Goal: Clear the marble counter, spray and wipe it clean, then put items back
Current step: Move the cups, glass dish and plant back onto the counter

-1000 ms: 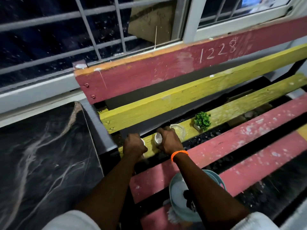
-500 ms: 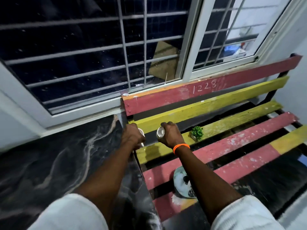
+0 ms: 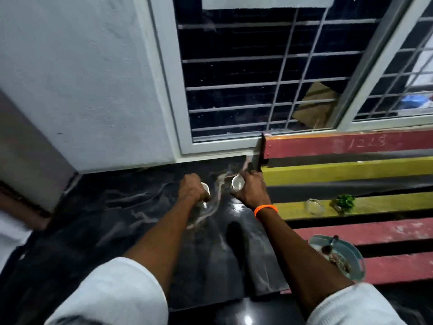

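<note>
The black marble counter [image 3: 131, 221] with pale veins fills the lower left, below the window. My left hand [image 3: 192, 191] grips a small white cup [image 3: 205, 186] above the counter's far part. My right hand [image 3: 251, 190], with an orange band on the wrist, grips a second small white cup [image 3: 237, 182] over the counter's right side, near the bench end. Whether the cups touch the marble I cannot tell.
A red and yellow slatted bench [image 3: 351, 165] stands right of the counter. On it are a clear glass [image 3: 314, 206], a small green plant [image 3: 344, 202] and a light blue bowl [image 3: 356, 253] with bits inside. A barred window [image 3: 257, 90] and white wall lie behind.
Both hands lifted the two white cups off the yellow bench slat and carried them left over the marble counter. The view swung left and up.
</note>
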